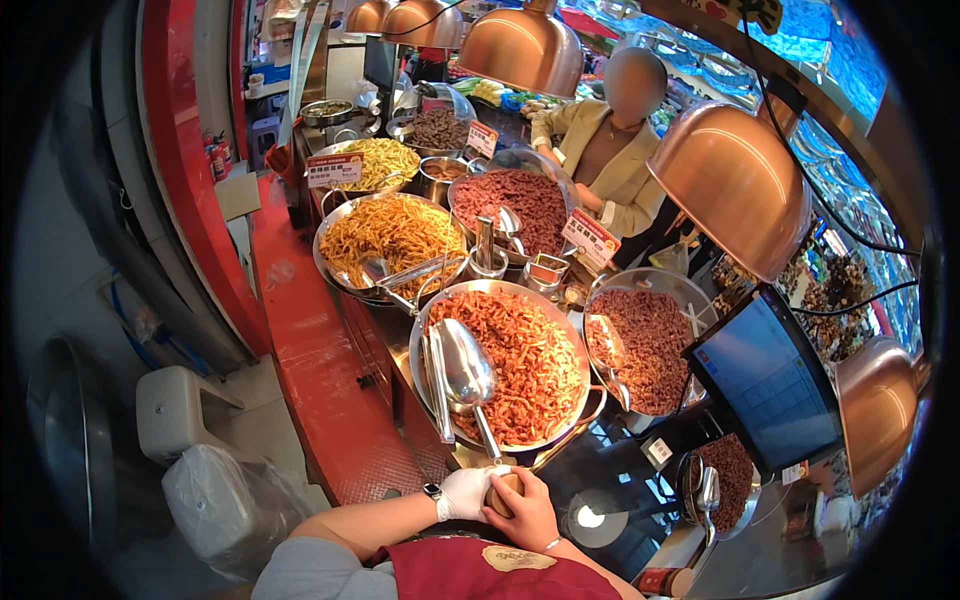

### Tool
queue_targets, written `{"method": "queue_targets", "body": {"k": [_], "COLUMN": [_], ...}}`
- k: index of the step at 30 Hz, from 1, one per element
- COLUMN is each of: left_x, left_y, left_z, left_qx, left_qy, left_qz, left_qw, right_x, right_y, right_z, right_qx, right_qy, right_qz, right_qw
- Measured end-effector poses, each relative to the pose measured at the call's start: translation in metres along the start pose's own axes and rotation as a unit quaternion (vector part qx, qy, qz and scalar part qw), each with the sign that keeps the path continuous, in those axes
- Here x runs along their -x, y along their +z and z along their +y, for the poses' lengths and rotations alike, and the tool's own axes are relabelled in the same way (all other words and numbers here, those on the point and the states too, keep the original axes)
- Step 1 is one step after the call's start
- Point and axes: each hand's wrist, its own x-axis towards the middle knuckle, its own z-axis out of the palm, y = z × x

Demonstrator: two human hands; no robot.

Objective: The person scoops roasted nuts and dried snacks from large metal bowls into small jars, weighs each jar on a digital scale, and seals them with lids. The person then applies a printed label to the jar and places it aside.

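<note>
My left hand, in a white glove, and my bare right hand meet at the bottom middle, around a small round brown object. The fingers hide much of it; its kind is unclear. Just beyond them stands a wide metal pan of reddish shredded food. A metal scoop and metal tongs lie on that food, the scoop's handle reaching towards my hands.
More pans hold yellow-brown shreds and dark red pieces. A monitor stands right, below copper lamps. A person in a beige jacket stands across the counter. White stools are on the left.
</note>
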Motion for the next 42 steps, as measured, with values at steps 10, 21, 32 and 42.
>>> {"method": "queue_targets", "body": {"k": [10,21,32,42], "left_x": [-0.007,-0.006,0.057,0.076], "left_y": [-0.008,-0.047,-0.064,-0.059], "left_z": [-0.010,-0.018,-0.085,-0.119], "left_qx": [0.025,0.111,0.247,0.375], "left_qy": [-0.023,-0.030,-0.298,-0.361], "left_qz": [-0.093,-0.209,-0.126,-0.011], "left_qw": [0.995,0.971,0.913,0.853], "right_x": [-0.013,-0.014,-0.018,-0.021], "right_y": [-0.010,-0.010,-0.002,-0.002], "right_z": [-0.005,-0.011,-0.018,-0.012], "right_qx": [0.015,-0.020,0.020,0.009], "right_qy": [0.003,0.020,-0.040,-0.004], "right_qz": [-0.059,-0.010,0.004,0.006], "right_qw": [0.998,1.000,0.999,1.000]}}
